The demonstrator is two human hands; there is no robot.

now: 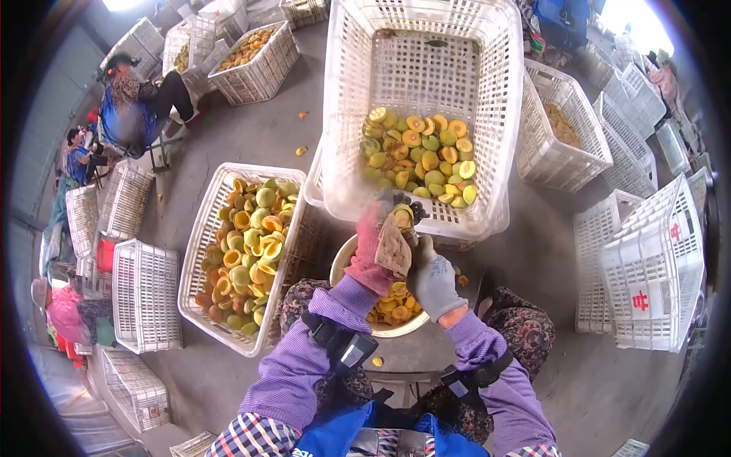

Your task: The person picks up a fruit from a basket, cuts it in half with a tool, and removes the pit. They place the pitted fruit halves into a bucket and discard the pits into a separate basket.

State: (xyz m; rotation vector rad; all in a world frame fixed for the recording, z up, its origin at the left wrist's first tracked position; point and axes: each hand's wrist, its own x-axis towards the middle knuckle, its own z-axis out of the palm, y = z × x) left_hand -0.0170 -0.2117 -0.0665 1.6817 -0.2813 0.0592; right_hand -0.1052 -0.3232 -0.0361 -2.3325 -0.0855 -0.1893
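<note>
My left hand [373, 244], in a red glove with a brown patch, is closed around a peach-like fruit half [403, 218] above the near edge of the large white crate [499, 114]. Against it, my right hand [434, 280] in a grey glove is closed; what its fingers grip is hidden. Yellow-green fruit halves [430, 156] lie in the near part of that crate. Below my hands stands a pale bucket [415, 324] with yellow fruit pieces [396, 305]. To the left, another white crate [190, 259] holds hollowed fruit halves [247, 251].
White crates stand around, including one with fruit [560, 156] at right and one with orange fruit [251, 65] at back left. Stacked crates [651, 266] rise at far right. A seated person [129, 107] is at upper left. Fruit scraps [301, 151] lie on the floor.
</note>
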